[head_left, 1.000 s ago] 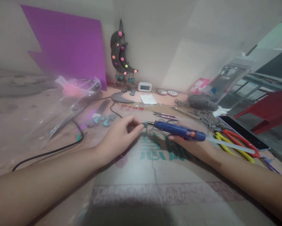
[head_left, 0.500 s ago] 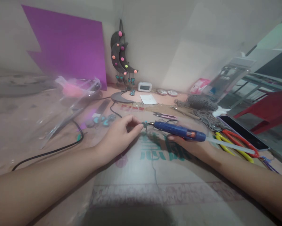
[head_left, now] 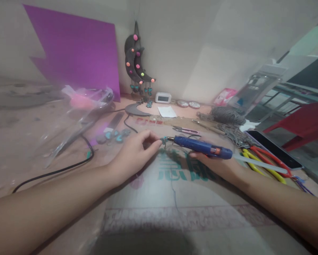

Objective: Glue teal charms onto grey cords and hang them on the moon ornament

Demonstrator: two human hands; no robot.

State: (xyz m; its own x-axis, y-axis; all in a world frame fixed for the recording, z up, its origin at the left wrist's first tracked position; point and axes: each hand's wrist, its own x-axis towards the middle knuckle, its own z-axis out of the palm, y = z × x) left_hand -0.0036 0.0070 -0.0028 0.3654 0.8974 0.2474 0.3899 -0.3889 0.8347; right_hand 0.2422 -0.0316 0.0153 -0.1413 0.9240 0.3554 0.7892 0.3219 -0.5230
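Note:
My left hand (head_left: pixel 139 150) pinches a small teal and grey piece (head_left: pixel 163 140) between thumb and fingers, just left of the middle. In my right hand (head_left: pixel 214 163) is a blue glue gun (head_left: pixel 198 146), its fingers mostly hidden beneath the body. The gun's metal nozzle touches or nearly touches the small piece. A clear glue stick (head_left: pixel 262 164) sticks out of the gun's back end. A thin grey thread (head_left: pixel 174 191) runs down the table covering below the piece.
Teal heart pieces (head_left: pixel 113 136) and a black cable (head_left: pixel 68 165) lie left, near a plastic bag (head_left: pixel 81 102). Behind are a grey crescent (head_left: pixel 136 109) and pink snips (head_left: pixel 186 130). Grey yarn (head_left: pixel 226 116), pliers (head_left: pixel 270 161) and a phone (head_left: pixel 274 148) lie right.

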